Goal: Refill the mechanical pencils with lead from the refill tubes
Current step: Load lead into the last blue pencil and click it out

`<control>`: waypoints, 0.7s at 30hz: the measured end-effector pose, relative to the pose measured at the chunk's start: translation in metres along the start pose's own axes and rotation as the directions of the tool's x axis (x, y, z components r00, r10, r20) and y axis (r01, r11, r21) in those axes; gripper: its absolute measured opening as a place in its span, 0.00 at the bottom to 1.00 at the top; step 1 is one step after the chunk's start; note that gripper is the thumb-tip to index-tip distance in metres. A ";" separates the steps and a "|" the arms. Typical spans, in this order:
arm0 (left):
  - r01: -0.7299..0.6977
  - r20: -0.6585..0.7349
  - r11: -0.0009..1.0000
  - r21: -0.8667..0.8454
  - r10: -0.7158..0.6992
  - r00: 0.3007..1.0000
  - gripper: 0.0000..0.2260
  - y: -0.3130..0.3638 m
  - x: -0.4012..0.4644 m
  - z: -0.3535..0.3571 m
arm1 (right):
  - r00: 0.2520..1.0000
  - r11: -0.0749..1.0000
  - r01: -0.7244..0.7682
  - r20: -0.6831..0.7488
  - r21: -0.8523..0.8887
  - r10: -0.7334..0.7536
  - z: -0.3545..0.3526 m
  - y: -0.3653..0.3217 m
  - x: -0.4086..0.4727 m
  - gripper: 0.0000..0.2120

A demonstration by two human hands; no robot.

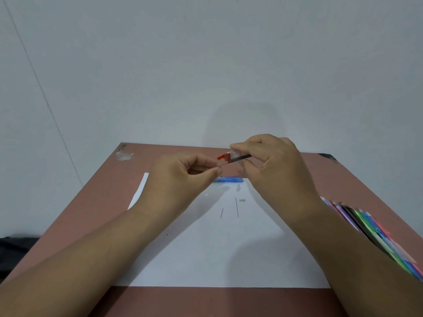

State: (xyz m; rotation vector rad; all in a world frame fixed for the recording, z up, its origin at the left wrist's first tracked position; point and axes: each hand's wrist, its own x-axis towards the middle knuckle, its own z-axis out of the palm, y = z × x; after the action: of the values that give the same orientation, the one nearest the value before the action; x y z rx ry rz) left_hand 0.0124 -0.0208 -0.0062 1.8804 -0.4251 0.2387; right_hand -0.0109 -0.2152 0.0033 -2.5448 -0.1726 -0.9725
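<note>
Right hand (272, 165) grips clear, red-capped refill tube (233, 156) above far bench (96, 216); left hand (183, 177) pinches thin lead (223, 165) at tube mouth; blue mechanical pencil (229, 179) on white paper (217, 255) below hands; two loose leads (237, 207) nearer; coloured pencils (366, 227) at right

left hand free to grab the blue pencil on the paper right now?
Probably not yet. The left hand is pinching a thin lead at the mouth of the refill tube, which the right hand holds. The blue pencil lies just beyond it, nothing in the way, but that grip is occupied.
</note>
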 end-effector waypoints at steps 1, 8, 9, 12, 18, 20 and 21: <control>-0.013 0.002 1.000 0.016 0.013 1.000 0.02 0.001 0.000 0.000 | 1.000 1.000 -0.003 0.002 0.002 0.003 0.000 0.000 0.000 0.19; -0.071 -0.016 0.992 0.101 0.073 0.997 0.08 0.000 0.000 -0.002 | 1.000 0.999 -0.020 0.002 0.036 0.020 0.000 0.002 0.001 0.19; -0.079 -0.017 0.991 0.110 0.082 0.997 0.08 0.000 0.001 -0.003 | 1.000 0.999 -0.027 0.000 0.045 0.027 0.000 0.003 0.001 0.19; -0.104 -0.010 0.984 0.147 0.107 0.994 0.11 0.000 0.001 -0.004 | 0.998 0.994 -0.064 0.006 0.088 0.063 -0.001 0.004 0.001 0.19; -0.172 0.006 0.956 0.238 0.176 0.984 0.14 0.000 0.003 -0.011 | 0.991 0.987 -0.137 0.013 0.087 0.136 -0.005 0.005 0.002 0.20; -0.168 -0.014 0.955 0.242 0.177 0.984 0.13 0.000 0.005 -0.012 | 0.984 0.978 -0.176 0.014 0.113 0.175 -0.007 0.003 0.002 0.20; -0.164 -0.025 0.957 0.240 0.175 0.984 0.12 -0.001 0.005 -0.013 | 0.979 0.967 -0.205 0.027 0.149 0.203 -0.008 0.001 0.002 0.19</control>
State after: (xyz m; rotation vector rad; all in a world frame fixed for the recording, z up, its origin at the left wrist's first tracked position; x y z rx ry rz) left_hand 0.0180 -0.0094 -0.0007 2.0691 -0.5471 0.4648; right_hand -0.0143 -0.2197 0.0099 -2.3748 0.0131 -0.8333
